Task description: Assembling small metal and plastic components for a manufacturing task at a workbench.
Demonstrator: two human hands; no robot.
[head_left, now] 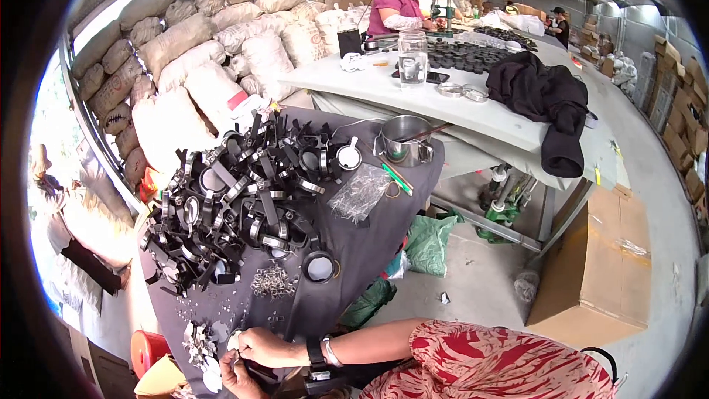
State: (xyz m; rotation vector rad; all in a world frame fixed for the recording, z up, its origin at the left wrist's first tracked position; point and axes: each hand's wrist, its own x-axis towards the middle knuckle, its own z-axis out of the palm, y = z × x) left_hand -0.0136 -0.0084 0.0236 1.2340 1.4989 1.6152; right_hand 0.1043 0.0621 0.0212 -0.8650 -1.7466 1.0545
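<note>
Round metal discs (201, 346) lie at the near edge of your grey-draped table (369, 229), below the heap of black clamp rings (236, 203), within easy reach. Your right hand (262, 346) and left hand (235, 375) meet there; fingers pinching something small, unclear.

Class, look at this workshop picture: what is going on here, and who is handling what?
A person in a red patterned sleeve works at a table covered in dark cloth. Both hands meet at its near edge: the right hand and the left hand pinch small silvery parts, too small to identify. A big heap of black band-like parts fills the cloth, beside a pile of small metal clips, a clear plastic bag and a steel pot. Farther off, another person works at a white table.
</note>
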